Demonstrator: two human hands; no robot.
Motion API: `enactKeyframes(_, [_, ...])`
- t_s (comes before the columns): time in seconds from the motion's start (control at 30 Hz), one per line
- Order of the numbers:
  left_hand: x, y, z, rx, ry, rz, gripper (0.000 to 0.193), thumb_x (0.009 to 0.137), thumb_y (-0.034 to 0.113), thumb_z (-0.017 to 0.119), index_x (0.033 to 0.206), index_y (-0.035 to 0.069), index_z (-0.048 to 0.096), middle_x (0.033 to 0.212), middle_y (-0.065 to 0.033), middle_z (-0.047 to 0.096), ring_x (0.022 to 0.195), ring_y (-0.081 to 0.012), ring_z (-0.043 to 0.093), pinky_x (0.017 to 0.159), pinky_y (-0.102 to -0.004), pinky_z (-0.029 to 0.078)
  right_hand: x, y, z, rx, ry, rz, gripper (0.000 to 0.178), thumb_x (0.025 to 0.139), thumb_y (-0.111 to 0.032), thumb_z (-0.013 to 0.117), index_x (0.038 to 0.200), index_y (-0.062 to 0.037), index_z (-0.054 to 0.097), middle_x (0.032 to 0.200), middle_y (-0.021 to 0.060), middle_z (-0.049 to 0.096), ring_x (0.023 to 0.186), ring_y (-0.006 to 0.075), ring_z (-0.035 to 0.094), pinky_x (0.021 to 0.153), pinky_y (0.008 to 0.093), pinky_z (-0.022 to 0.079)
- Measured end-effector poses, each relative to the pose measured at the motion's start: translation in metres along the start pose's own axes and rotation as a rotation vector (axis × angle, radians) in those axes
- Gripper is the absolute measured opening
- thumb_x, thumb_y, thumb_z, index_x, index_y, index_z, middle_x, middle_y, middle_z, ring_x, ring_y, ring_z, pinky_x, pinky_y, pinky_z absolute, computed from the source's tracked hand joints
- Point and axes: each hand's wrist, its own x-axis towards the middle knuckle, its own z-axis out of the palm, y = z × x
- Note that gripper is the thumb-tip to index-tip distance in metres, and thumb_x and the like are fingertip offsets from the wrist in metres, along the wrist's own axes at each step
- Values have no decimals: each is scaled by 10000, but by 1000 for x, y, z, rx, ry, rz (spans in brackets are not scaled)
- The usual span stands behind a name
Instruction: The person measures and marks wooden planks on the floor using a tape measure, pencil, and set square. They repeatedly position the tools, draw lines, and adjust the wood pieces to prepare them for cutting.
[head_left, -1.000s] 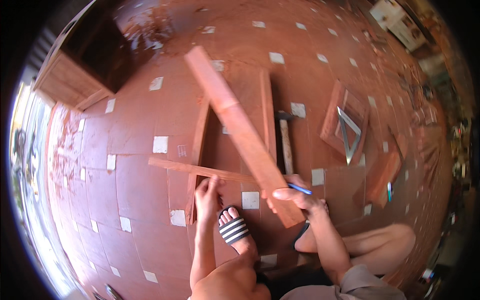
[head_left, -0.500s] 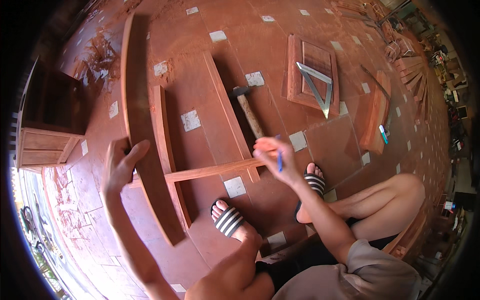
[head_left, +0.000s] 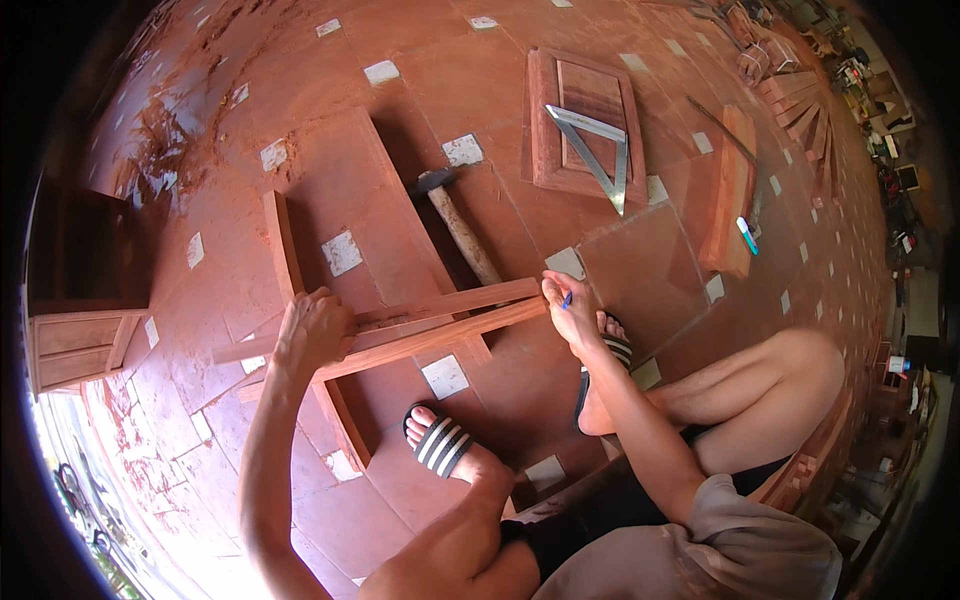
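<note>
At nine o'clock from the right hand point(head_left: 572, 312), closed on a pen point(head_left: 567, 299), a board point(head_left: 450, 302) is gripped by the left hand point(head_left: 320, 328).

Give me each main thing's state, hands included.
Left hand: closed on the upper strip
Right hand: closed around a blue pen
Lower strip: crossing two boards
Hammer: lying unheld
Panel: lying flat
Metal triangle: resting on the panel
Marker: unheld
Striped slides: worn
</note>
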Motion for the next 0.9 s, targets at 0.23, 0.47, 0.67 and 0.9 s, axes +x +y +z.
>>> enactKeyframes(0.23, [-6,3,25,-118,-61,32,393,801,432,872,895,57,808,894,-103,747,1007,-308,705,896,-452,596,-6,23,1,-56,-14,54,416,1089,-311,699,1299,47,728,1099,179,800,1029,220,762,890,349,584])
enactKeyframes(0.47, [-22,25,17,-101,-116,-27,751,651,644,934,1049,29,771,1004,-141,749,1068,-343,708,927,-482,588,-14,-3,4,122,-15,190,434,1103,-333,670,1268,66,720,1126,183,781,985,219,763,841,351,659])
enactKeyframes(0.67, [-32,34,32,-89,49,-138,266,857,265,796,1066,101,790,1031,-152,782,1018,-382,731,914,-506,587,-8,2,7,370,49,332,415,1134,-348,607,1279,39,656,1165,176,728,1043,250,748,953,444,638])
enactKeyframes(0.9, [-57,10,12,-106,132,-272,271,828,253,822,1034,86,766,979,-155,781,977,-382,725,878,-507,593,-5,36,58,-345,81,-256,499,956,-337,818,1269,30,691,1029,272,752,969,418,752,855,488,595])
